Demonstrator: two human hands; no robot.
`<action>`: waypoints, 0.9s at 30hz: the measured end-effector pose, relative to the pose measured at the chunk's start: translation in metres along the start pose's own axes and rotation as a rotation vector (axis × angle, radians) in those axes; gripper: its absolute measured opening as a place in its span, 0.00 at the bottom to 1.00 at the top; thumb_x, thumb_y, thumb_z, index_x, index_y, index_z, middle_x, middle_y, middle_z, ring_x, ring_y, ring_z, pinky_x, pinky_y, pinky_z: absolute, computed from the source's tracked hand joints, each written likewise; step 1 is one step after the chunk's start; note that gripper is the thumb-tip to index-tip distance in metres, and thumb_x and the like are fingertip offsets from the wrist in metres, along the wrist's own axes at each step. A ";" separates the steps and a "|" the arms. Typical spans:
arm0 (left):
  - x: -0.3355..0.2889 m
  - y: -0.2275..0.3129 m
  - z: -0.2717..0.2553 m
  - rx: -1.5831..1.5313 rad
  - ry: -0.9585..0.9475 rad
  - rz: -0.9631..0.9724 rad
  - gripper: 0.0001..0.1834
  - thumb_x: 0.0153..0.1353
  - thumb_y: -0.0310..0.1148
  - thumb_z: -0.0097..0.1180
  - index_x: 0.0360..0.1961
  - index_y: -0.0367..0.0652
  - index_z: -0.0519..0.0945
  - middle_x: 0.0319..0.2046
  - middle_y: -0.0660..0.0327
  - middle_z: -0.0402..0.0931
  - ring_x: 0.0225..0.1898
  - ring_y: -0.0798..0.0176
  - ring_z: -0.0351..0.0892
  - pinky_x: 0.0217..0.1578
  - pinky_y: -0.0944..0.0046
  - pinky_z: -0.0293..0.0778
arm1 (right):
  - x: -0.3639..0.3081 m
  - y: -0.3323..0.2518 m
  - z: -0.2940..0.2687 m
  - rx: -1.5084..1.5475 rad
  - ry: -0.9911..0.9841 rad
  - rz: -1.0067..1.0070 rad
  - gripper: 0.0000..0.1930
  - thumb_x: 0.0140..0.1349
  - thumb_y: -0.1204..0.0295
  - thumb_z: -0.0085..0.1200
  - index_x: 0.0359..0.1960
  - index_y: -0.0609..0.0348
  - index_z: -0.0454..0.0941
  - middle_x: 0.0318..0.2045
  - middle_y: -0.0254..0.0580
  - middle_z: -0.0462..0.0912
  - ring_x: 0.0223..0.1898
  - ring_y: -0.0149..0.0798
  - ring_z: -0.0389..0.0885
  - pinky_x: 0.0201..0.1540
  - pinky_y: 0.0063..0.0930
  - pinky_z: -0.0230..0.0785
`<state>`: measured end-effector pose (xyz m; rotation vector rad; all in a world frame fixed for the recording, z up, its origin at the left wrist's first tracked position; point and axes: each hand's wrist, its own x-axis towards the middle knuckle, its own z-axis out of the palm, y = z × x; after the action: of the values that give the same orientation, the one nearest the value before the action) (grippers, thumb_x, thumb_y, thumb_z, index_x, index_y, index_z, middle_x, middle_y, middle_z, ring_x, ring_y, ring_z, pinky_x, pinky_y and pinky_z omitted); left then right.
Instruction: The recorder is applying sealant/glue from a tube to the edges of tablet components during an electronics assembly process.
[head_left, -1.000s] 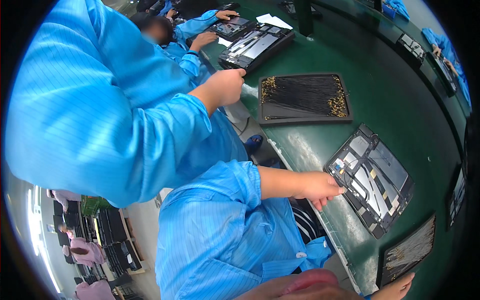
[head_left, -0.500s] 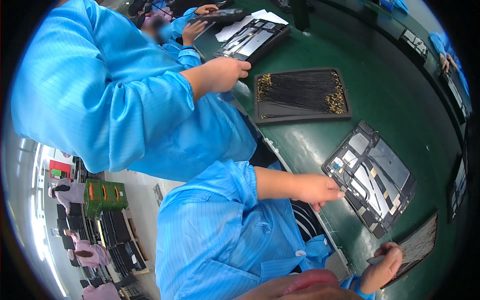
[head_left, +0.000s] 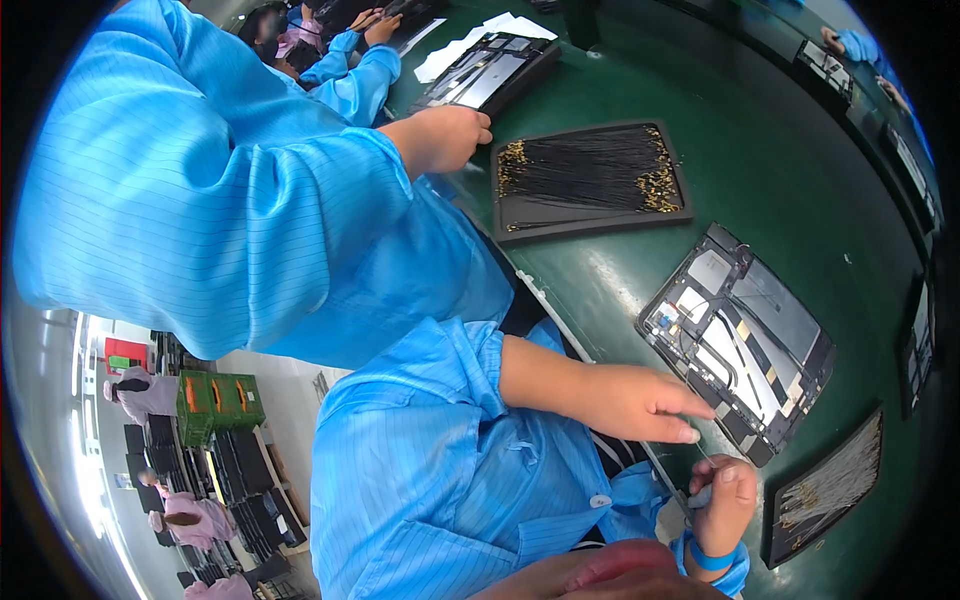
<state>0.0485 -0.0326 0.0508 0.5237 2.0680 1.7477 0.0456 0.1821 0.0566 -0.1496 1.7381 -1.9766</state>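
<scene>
My left hand [head_left: 650, 402] reaches over the lower left edge of an opened tablet-like device [head_left: 735, 345], with thumb and index finger apart. Nothing shows in it. The device lies on the green bench, with its grey panels, black cables and small boards exposed. Just below, my right hand [head_left: 727, 500], with a blue band at the wrist, is curled round a small grey tool [head_left: 700, 497]. Its far end is hidden, so I cannot tell its exact kind. To the right of that hand lies a dark tray [head_left: 775, 545] of thin pale-grey cables [head_left: 830, 490].
A black tray [head_left: 600, 228] of black cables with gold-coloured ends lies farther up the bench [head_left: 610, 300]. Beside it, a co-worker's hand [head_left: 445, 138] touches another opened device [head_left: 490, 75]. More devices [head_left: 918, 350] stand along the right side. Green crates [head_left: 215, 400] are behind, at left.
My right hand has moved left, away from the cable tray, toward my left hand. My left hand has moved slightly down and right, its fingers now spread. The view has shifted a little.
</scene>
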 end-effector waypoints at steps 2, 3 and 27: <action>0.001 0.001 0.005 0.056 0.023 0.089 0.17 0.54 0.35 0.47 0.44 0.37 0.69 0.38 0.50 0.68 0.40 0.54 0.69 0.40 0.63 0.66 | 0.001 -0.001 0.000 0.010 -0.021 -0.003 0.11 0.56 0.65 0.45 0.26 0.61 0.66 0.26 0.45 0.73 0.21 0.29 0.66 0.24 0.20 0.60; 0.001 0.000 0.006 0.108 0.046 0.181 0.15 0.54 0.35 0.47 0.41 0.37 0.71 0.37 0.50 0.69 0.39 0.53 0.69 0.40 0.63 0.66 | 0.002 -0.001 0.000 0.004 -0.059 -0.006 0.11 0.56 0.65 0.45 0.25 0.61 0.66 0.26 0.45 0.73 0.21 0.29 0.66 0.24 0.20 0.60; 0.004 0.001 -0.017 0.611 0.223 0.237 0.09 0.49 0.34 0.50 0.29 0.42 0.75 0.32 0.52 0.71 0.40 0.52 0.68 0.41 0.61 0.65 | 0.031 0.009 0.007 -0.025 -0.125 0.257 0.12 0.56 0.65 0.44 0.31 0.63 0.69 0.27 0.40 0.73 0.23 0.28 0.66 0.25 0.18 0.60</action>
<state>0.0365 -0.0444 0.0543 0.8002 2.8105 1.3044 0.0242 0.1624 0.0419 -0.0537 1.6147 -1.7249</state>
